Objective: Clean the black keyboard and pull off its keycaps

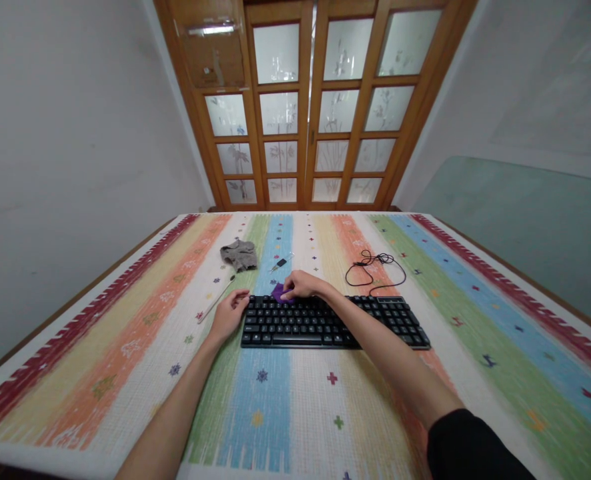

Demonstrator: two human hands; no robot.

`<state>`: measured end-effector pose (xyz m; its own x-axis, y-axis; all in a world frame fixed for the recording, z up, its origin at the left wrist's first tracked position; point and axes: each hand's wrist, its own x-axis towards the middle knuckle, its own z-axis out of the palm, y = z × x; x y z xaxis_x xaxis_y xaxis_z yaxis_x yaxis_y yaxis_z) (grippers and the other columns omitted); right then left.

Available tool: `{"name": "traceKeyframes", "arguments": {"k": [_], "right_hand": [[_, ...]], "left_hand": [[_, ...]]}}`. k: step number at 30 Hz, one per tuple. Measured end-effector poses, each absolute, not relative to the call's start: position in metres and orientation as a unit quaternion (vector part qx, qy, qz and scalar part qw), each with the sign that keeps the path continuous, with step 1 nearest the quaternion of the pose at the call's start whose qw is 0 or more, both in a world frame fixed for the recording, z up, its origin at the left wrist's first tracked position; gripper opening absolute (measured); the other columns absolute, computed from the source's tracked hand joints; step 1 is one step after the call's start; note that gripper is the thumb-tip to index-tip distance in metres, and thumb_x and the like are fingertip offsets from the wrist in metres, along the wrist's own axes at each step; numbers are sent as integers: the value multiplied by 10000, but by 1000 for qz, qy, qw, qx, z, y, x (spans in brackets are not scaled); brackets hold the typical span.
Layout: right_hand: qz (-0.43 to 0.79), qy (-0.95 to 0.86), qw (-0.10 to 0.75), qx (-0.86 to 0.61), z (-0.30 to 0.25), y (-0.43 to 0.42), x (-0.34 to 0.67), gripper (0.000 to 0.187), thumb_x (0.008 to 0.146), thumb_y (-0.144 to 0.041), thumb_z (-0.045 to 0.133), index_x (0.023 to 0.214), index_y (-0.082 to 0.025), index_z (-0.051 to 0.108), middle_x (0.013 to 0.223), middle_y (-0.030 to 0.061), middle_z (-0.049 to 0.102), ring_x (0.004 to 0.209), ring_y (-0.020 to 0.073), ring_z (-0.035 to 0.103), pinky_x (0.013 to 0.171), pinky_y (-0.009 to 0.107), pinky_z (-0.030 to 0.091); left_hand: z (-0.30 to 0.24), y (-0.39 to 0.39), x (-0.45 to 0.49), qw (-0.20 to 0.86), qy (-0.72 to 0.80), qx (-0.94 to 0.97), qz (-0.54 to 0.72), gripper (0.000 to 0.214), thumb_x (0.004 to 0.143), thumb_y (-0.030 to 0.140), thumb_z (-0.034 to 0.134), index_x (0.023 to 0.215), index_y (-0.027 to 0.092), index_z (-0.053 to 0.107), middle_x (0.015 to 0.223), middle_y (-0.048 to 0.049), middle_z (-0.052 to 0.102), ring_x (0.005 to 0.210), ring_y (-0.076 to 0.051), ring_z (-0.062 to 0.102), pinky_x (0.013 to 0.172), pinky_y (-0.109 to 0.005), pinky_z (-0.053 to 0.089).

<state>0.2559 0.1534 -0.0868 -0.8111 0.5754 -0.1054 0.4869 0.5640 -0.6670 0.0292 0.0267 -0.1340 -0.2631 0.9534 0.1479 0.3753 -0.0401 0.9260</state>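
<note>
A black keyboard (295, 331) lies flat on the striped tablecloth in front of me. My left hand (229, 315) is at its upper left corner, fingers curled and gripping the edge. Over the top row of keys, my right hand (300, 285) pinches a purple cloth (278, 292) and presses it against the keyboard. The right forearm crosses above the keys and hides some of them.
Behind the keyboard lie a crumpled grey cloth (239, 255) and a small black-handled tool (281, 263). A thin stick with a dark tip (216, 300) rests left of my left hand. The coiled black cable (375, 261) sits at back right on the tablecloth (320, 413).
</note>
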Motion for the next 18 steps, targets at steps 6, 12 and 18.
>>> {"name": "traceKeyframes", "arguments": {"k": [6, 12, 18], "right_hand": [[310, -895, 72, -313, -88, 154, 251, 132, 724, -238, 701, 726, -123, 766, 594, -3, 632, 579, 107, 497, 567, 211, 332], [291, -891, 99, -336, -83, 157, 261, 232, 804, -279, 613, 750, -110, 762, 597, -4, 609, 591, 108, 473, 584, 220, 313], [327, -897, 24, -296, -74, 155, 280, 353, 832, -418, 593, 753, -114, 753, 589, -17, 576, 566, 103, 442, 558, 226, 300]], "left_hand": [[-135, 27, 29, 292, 626, 532, 489, 397, 747, 431, 597, 1011, 144, 668, 956, -96, 729, 865, -232, 671, 835, -378, 514], [-135, 28, 29, 285, 625, 532, 494, 391, 737, 439, 610, 989, 147, 679, 956, -95, 731, 823, -224, 667, 807, -370, 519], [-133, 27, 29, 283, 632, 535, 484, 403, 740, 437, 596, 999, 139, 677, 948, -100, 724, 816, -225, 663, 802, -370, 517]]}}
